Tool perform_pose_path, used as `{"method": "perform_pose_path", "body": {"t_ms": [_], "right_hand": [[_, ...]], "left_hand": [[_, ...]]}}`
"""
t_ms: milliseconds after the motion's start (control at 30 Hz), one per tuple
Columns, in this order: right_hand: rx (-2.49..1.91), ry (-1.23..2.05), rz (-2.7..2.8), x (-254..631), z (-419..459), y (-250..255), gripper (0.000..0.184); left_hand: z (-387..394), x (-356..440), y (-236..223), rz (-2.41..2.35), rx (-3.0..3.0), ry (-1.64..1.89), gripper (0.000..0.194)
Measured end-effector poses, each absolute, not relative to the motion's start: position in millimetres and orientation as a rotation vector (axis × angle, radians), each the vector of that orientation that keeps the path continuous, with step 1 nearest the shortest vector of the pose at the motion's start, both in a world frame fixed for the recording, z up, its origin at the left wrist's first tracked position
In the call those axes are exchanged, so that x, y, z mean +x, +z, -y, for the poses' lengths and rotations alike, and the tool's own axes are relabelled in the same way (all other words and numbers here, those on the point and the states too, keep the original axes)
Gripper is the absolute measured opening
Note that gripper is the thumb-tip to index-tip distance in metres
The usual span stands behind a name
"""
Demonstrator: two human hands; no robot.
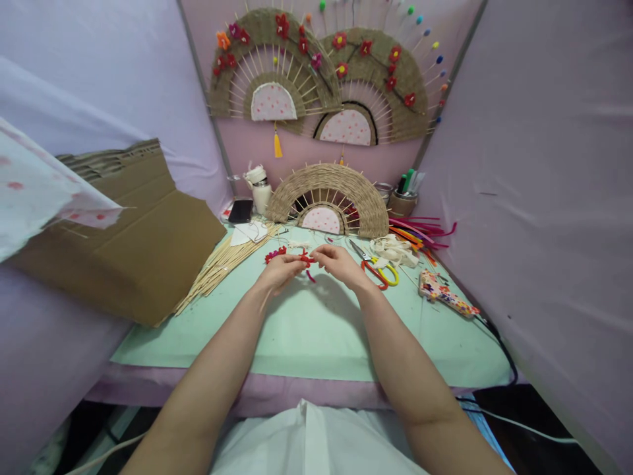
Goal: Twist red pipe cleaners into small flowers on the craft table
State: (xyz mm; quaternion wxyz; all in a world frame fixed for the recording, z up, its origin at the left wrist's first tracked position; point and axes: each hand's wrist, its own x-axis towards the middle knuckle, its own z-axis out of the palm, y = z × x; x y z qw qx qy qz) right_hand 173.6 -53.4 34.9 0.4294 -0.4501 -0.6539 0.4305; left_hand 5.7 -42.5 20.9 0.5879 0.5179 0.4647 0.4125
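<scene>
My left hand (283, 272) pinches a small red fuzzy pipe-cleaner flower (306, 258) above the middle of the table. From the other side, the bent fingers of my right hand (339, 264) are closed at the flower's edge; the fingertips are small and partly hidden. Below the fingers shows a short magenta pipe-cleaner piece (310, 277). More red and magenta pipe-cleaner flowers (275, 254) lie just beyond my left hand. Scissors (378, 269) with red and yellow handles rest to the right of my right hand.
A twine-woven fan (326, 178) stands at the back. Thin sticks (222, 267) and brown cardboard (133, 244) are on the left. To the right are off-white strips (395, 251), coloured pipe cleaners (420, 227) and a patterned glue gun (445, 293) with its cord. A bottle (260, 191) stands behind.
</scene>
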Motion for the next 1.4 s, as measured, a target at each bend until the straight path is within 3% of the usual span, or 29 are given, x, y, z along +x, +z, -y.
{"method": "perform_pose_path", "body": {"t_ms": [800,1067,1400], "right_hand": [[-1.362,0.827,1.61,164,46,18,0.016],[-1.017,1.133,1.757,182,52,37,0.028],[-1.212,0.938,1.969,186,49,32,0.014]], "left_hand": [[42,20,8,-1.226,1.581,1.332,0.008],[48,17,20,-1.061,1.41,1.155,0.018],[52,15,22,-1.129,1.529,0.949,0.018]]}}
